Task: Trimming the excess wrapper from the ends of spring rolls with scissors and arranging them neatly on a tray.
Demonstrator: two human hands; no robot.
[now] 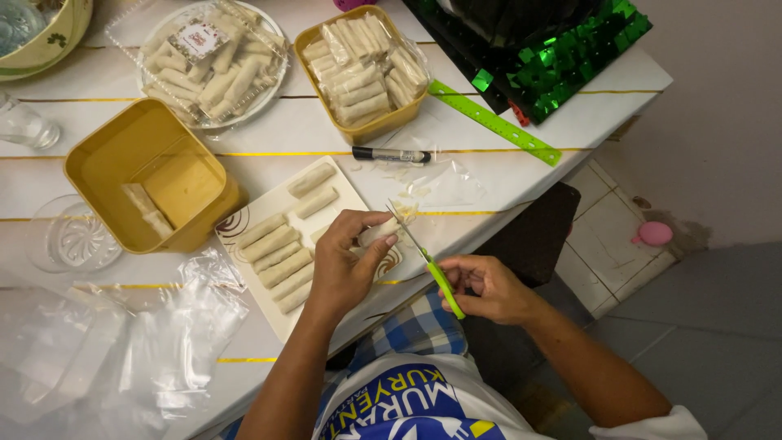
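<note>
Shirt: white with blue and yellow print (407, 407), at the near edge, with blue checked cloth (419, 326) just above it.
Right hand: right hand (487, 287) is closed around the green handle of a small knife (428, 262); the thin blade slants up and left toward the roll in the other hand.
Left hand: left hand (346, 261) is curled over the near right corner of the tray, thumb and fingertips pinching a pale wrapped roll (378, 232) at the knife's tip.
Tray: white rectangular tray (244, 232) lies tilted on the table just left of the left hand, carrying a row of pale rolls (275, 257) and two more at its far end.
Yellow tub: open square yellow tub (106, 155) stands left of the tray, touching it, with a couple of pale pieces inside.
Filled tub: second yellow tub (314, 41), far from the hands, is packed with wrapped rolls.
Plate: round plate (277, 77) at the far left of the filled tub holds bagged rolls under clear film.
Marker: black marker (391, 154) lies between the filled tub and the hands.
Ruler: green ruler (493, 122) lies slanted to the far right of the marker.
Plastic bags: clear bags (122, 350) are heaped at the near left of the white table (309, 130).
Glassware: clear glass dish (69, 240) sits left of the open tub.
</note>
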